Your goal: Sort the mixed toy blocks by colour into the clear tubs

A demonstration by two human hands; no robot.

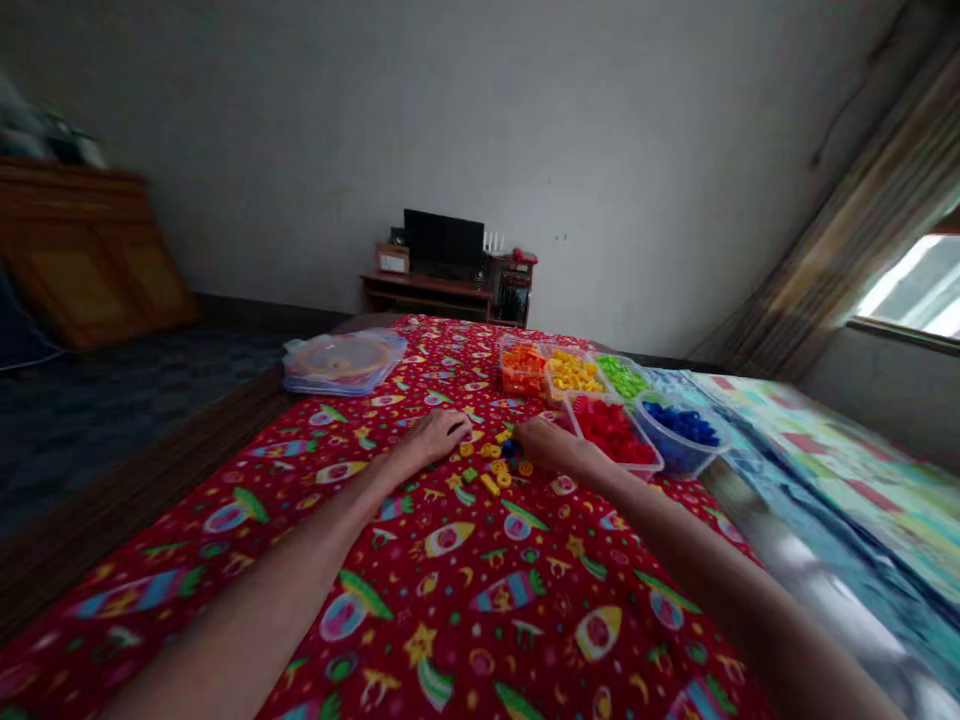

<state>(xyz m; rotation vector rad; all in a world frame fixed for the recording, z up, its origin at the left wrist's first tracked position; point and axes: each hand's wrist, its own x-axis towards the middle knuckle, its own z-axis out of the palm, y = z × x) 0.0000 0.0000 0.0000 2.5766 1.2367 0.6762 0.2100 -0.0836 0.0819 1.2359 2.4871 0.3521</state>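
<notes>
Small yellow plastic pieces [495,468], some ring-shaped, lie in a loose cluster on a red patterned cloth [450,590]. A green piece [469,475] is among them. My left hand [441,434] is at the cluster's left edge, its thumb and fingers curled toward each other around a dark gap; anything at the fingertips is too small to make out. On the right side of the cluster, my right hand [543,442] is closed, fingers bent down. A dark blue piece [511,449] is right beside its fingertips; whether they grip it is hidden.
Plastic tubs hold orange [523,370], yellow [574,372], green [621,377], red [613,432] and blue pieces [681,424], close by my right forearm. Stacked clear lids [343,360] lie at the back left. A desk with a black monitor [444,243] stands against the wall.
</notes>
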